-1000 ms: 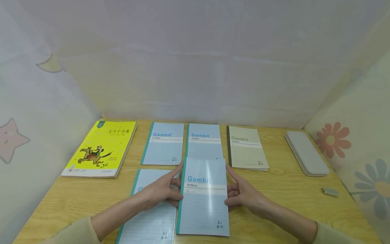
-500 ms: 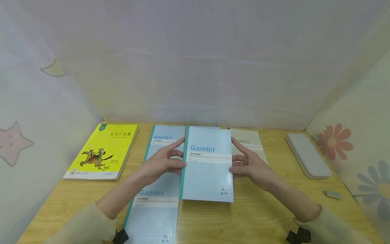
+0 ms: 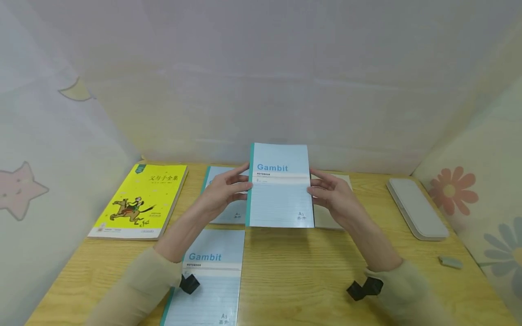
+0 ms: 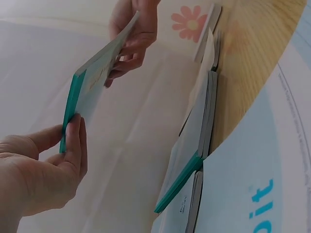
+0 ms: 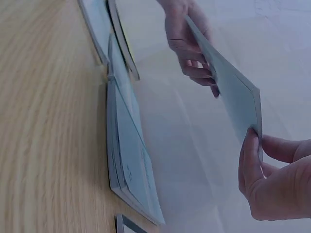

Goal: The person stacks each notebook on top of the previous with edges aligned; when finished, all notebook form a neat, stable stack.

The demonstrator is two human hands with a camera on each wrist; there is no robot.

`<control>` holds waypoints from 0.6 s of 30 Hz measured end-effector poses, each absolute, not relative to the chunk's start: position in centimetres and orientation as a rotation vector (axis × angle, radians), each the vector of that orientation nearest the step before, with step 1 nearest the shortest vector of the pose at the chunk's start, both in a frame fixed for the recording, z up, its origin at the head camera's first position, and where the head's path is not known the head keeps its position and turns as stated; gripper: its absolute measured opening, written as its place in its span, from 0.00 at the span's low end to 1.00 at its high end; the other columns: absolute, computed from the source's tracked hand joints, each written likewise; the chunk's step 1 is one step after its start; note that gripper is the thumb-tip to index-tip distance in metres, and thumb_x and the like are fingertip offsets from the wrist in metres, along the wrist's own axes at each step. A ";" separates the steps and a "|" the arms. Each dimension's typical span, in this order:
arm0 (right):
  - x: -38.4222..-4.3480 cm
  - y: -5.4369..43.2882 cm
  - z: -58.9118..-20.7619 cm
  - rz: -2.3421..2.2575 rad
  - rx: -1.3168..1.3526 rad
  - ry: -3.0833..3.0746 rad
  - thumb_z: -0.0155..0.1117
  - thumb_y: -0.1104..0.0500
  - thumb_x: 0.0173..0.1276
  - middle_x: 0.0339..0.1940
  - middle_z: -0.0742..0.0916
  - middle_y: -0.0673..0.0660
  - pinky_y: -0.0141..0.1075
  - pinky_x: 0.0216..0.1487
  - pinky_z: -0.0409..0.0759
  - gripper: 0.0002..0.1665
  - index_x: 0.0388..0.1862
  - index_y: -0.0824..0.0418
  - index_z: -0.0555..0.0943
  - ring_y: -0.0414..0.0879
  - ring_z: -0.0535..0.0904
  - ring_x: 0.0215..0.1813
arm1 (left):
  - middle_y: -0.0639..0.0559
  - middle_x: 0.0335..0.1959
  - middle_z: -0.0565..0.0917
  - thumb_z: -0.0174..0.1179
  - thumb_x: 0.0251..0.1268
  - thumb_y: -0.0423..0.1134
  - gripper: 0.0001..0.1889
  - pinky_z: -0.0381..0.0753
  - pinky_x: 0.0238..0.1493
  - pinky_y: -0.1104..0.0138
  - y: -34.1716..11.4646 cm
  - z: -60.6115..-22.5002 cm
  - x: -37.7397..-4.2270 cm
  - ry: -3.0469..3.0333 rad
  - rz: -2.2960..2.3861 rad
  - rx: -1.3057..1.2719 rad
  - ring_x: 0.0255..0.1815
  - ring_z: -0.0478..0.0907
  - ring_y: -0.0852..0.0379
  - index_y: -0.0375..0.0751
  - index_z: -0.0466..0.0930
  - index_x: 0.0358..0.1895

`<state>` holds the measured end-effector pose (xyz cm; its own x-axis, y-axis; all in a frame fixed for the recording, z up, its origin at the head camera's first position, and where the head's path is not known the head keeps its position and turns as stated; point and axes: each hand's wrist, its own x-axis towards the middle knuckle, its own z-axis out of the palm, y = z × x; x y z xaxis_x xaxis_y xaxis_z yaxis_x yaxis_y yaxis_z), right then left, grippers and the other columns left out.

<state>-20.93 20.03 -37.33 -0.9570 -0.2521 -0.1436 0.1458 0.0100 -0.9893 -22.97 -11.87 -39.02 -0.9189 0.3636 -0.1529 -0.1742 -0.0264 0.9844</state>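
Note:
Both hands hold a light blue Gambit notebook (image 3: 280, 203) up off the table, its cover facing me. My left hand (image 3: 223, 192) pinches its teal spine edge between thumb and fingers, as the left wrist view also shows. On the opposite edge, my right hand (image 3: 337, 199) grips it the same way. Behind the left hand lies another blue notebook (image 3: 230, 213), partly covered. A cream notebook (image 3: 328, 220) is mostly hidden behind the right hand. Nearer me on the left is a further blue notebook (image 3: 210, 290). In the left wrist view, a teal-spined notebook (image 4: 187, 138) lies below the raised one.
A yellow book (image 3: 142, 199) lies at the left of the wooden table (image 3: 293, 280). On the right are a pale grey case (image 3: 416, 208) and a small greyish object (image 3: 450, 262). A white sheet (image 3: 281, 90) hangs behind, with patterned side panels.
Both hands have lifted the notebook away from me and upward from the near middle of the table. It now stands more upright, and bare wood shows where it was.

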 end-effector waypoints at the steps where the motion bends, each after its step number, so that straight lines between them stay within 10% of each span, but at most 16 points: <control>1: -21.2 19.9 -37.5 -2.050 -0.091 2.004 0.65 0.66 0.73 0.53 0.84 0.52 0.33 0.52 0.85 0.40 0.82 0.57 0.63 0.41 0.84 0.50 | 0.45 0.61 0.77 0.65 0.72 0.39 0.37 0.87 0.53 0.68 -11.9 -39.2 -23.3 1.897 2.013 0.192 0.54 0.80 0.53 0.58 0.61 0.81; 18: -24.4 19.3 -40.9 -2.090 0.135 2.007 0.63 0.64 0.75 0.52 0.80 0.48 0.27 0.47 0.83 0.32 0.77 0.56 0.71 0.39 0.79 0.50 | 0.45 0.54 0.72 0.62 0.74 0.37 0.44 0.88 0.48 0.65 -11.8 -41.6 -25.8 1.987 1.759 0.252 0.48 0.79 0.53 0.58 0.45 0.85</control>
<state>-24.35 19.33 -40.93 -0.9668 -0.1083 -0.2314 0.2356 -0.0278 -0.9715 -25.78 -11.77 -41.65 -0.8721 0.4351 -0.2239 -0.1693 0.1609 0.9723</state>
